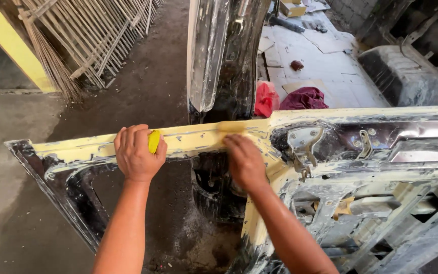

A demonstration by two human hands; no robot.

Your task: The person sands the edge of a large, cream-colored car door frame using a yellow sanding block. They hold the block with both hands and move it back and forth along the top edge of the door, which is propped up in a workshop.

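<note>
the left hand is curled into a loose fist on the top rail of a car door frame, its fingers closed round a small yellow pad — only a rounded sliver of the pad shows between thumb and fingers, smooth and bright against the duller rail. the right hand lies a little to the right on the same rail, fingers held together and pressed flat onto the surface, holding nothing that can be seen; its fingertips reach up to a thick, glossy lump of filler sitting on the rail's upper edge.

the rail under both hands is coated in pale cream-yellow filler, matt and streaky, scraped through in spots to dark metal. the coating runs down the upright pillar below the right forearm. further out the door is bare, patchy metal, shiny grey with black paint remnants — the left corner tapers to a dark angled point, and on the right a metal latch bracket is fixed beside cut-out openings and struts.

behind the frame stands a tall glossy black body panel. past it, a red cloth and a maroon cloth lie on flattened cardboard. a pale metal grille leans at upper left over the dusty concrete floor.
</note>
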